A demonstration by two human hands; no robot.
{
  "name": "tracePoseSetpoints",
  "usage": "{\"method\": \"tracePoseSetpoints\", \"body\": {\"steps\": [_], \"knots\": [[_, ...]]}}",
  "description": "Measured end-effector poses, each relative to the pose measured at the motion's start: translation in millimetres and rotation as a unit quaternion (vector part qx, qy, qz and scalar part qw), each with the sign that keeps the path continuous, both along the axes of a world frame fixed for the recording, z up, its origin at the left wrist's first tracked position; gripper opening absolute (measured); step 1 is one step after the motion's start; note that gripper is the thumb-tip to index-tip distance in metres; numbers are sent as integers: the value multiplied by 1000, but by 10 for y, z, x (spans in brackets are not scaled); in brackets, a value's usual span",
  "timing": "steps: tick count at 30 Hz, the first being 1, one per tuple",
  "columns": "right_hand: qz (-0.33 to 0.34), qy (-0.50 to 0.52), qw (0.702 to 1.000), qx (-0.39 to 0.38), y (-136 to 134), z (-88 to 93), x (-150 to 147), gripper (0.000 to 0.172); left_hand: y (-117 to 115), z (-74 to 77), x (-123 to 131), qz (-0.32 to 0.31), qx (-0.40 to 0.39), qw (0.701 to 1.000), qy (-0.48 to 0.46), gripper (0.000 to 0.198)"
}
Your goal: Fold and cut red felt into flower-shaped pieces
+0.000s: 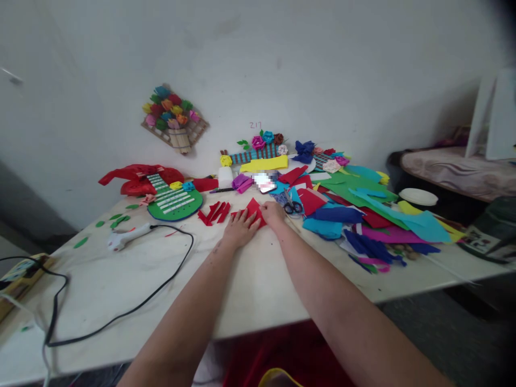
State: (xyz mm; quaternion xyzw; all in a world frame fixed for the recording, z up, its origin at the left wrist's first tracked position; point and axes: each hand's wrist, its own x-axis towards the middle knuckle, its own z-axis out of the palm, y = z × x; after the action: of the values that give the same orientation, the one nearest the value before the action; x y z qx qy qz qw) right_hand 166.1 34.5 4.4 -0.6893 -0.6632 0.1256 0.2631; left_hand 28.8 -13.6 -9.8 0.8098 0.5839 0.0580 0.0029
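While red paper (253, 204) lies under spread left fingers (244, 216) | right fingers (264, 207) apparently pinch its edge

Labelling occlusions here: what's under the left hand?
Red paper on the off-white table; its pointed upper corner shows beyond the fingers. The part beneath the left hand is covered, so its outline there and anything else underneath can't be seen.

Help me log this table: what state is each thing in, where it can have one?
Red sheet, partly covered
Left hand, spread flat on the red sheet
Right hand, curled at the sheet's edge; grip unclear
Scissors, lying down; blades too small to judge
Glue gun, lying down, black cord attached
Red strips, lying loose
Flower bouquet, mounted on the wall
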Motion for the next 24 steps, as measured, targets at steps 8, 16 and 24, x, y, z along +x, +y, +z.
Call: {"method": "tracePoseSetpoints", "body": {"steps": [8,16,24], "knots": [[-22,37,998,-37,35,31,-33,30,20,-8,7,19,-3,1000,7,58],[1,-59,994,95,-31,94,-131,28,10,-6,24,26,2,1000,-4,57],[-49,-70,993,79,261,142,225,38,-25,-3,32,20,112,993,-15,55]]}}
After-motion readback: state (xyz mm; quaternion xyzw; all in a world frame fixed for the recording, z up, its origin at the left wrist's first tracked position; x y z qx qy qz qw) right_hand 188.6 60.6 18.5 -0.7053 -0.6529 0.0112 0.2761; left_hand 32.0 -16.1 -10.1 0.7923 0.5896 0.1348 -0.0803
